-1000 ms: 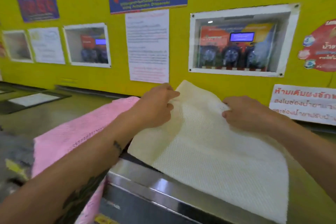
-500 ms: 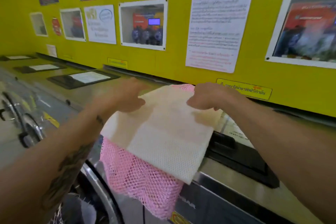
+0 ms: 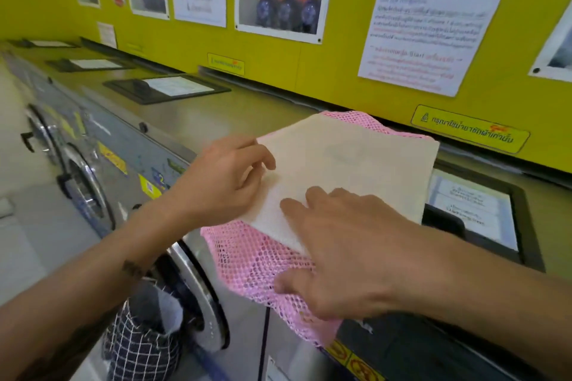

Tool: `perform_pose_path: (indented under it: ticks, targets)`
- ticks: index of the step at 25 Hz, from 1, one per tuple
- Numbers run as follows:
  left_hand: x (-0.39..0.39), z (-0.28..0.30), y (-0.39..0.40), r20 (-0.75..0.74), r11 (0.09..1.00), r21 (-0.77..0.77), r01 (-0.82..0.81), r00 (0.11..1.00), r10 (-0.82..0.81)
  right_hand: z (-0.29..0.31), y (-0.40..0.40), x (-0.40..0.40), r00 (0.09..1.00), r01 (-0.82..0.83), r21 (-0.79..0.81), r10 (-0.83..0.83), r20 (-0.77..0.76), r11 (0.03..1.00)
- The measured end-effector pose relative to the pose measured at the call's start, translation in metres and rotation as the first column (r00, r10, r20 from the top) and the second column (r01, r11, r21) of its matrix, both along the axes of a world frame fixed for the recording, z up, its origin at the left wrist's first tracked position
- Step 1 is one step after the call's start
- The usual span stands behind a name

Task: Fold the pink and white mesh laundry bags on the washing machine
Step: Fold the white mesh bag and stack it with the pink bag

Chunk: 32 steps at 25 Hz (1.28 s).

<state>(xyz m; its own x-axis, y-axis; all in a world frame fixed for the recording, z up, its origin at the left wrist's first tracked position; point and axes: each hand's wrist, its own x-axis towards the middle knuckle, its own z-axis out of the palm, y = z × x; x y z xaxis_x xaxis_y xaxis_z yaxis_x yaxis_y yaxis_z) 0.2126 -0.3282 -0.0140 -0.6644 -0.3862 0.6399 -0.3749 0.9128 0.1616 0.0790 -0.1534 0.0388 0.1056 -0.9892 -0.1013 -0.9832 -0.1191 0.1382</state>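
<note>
A folded white mesh bag (image 3: 349,164) lies on top of a pink mesh bag (image 3: 247,260) on the washing machine's steel top (image 3: 192,120). The pink bag shows along the far edge and hangs down over the machine's front. My left hand (image 3: 226,179) pinches the white bag's left edge with curled fingers. My right hand (image 3: 346,257) lies flat with fingers spread, fingertips on the white bag's near corner and thumb on the hanging pink mesh. That hand hides the near right part of both bags.
A black detergent lid (image 3: 473,210) sits just right of the bags, another (image 3: 167,86) to the left. Below, a round washer door (image 3: 198,294) stands open with checked cloth (image 3: 145,340) in it. The yellow wall (image 3: 309,65) with posters runs close behind.
The white bag has been laid on the pink bag. My right hand has come from the bag's far edge to its near corner and spread flat. My left hand keeps the left edge.
</note>
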Motion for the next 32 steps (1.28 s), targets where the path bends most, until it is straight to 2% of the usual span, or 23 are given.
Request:
perform_pose_path:
  ticks: [3,6,8,10,14,18,20,22,24,27,29,32]
  targets:
    - [0.034,-0.019,0.01,0.15,0.996,0.09,-0.001,0.989,-0.012,-0.034,0.006,0.013,0.977,0.024,-0.027,-0.03,-0.21,0.999]
    - [0.044,-0.052,0.017,0.374,0.998,0.005,-0.062,0.926,0.056,-0.057,-0.001,0.014,0.944,0.016,-0.103,-0.049,-0.325,0.995]
    - [0.037,-0.074,0.016,0.424,0.989,-0.107,-0.101,0.895,0.137,-0.065,-0.006,0.008,0.931,-0.007,-0.186,-0.061,-0.359,0.982]
    - [0.027,-0.089,0.014,0.39,0.975,-0.182,-0.126,0.901,0.189,-0.065,-0.01,0.0,0.93,-0.026,-0.243,-0.065,-0.361,0.97]
    - [0.01,-0.103,0.006,0.161,0.962,-0.218,-0.163,0.966,0.201,-0.049,-0.011,-0.011,0.947,-0.14,-0.251,0.056,-0.315,0.958]
    - [0.012,-0.091,0.004,-0.031,0.969,-0.207,-0.135,0.991,0.132,-0.03,-0.01,-0.024,0.977,-0.177,-0.267,0.135,-0.167,0.947]
    - [0.018,-0.066,0.001,-0.11,0.968,-0.231,-0.102,0.991,0.079,-0.015,-0.009,-0.034,0.99,-0.132,-0.269,0.141,0.015,0.954]
    - [0.024,-0.024,0.001,-0.125,0.966,-0.256,-0.041,0.992,0.009,0.006,-0.005,-0.042,0.964,-0.089,-0.263,0.15,0.222,0.961]
    - [0.028,0.029,0.003,-0.065,0.979,-0.197,0.062,0.995,-0.076,0.032,-0.001,-0.054,0.917,-0.075,-0.288,0.18,0.357,0.955]
    - [0.02,0.112,0.005,0.012,0.981,0.121,0.149,0.988,-0.152,0.078,-0.005,-0.079,0.85,0.026,-0.298,0.136,0.509,0.954]
    - [-0.001,0.156,-0.01,0.092,0.952,0.289,0.102,0.987,-0.134,0.106,-0.018,-0.103,0.812,0.098,-0.297,0.097,0.576,0.95]
    - [-0.057,0.192,-0.053,0.172,0.954,0.295,-0.051,0.985,-0.001,0.131,-0.058,-0.151,0.762,0.237,-0.241,-0.026,0.648,0.941]
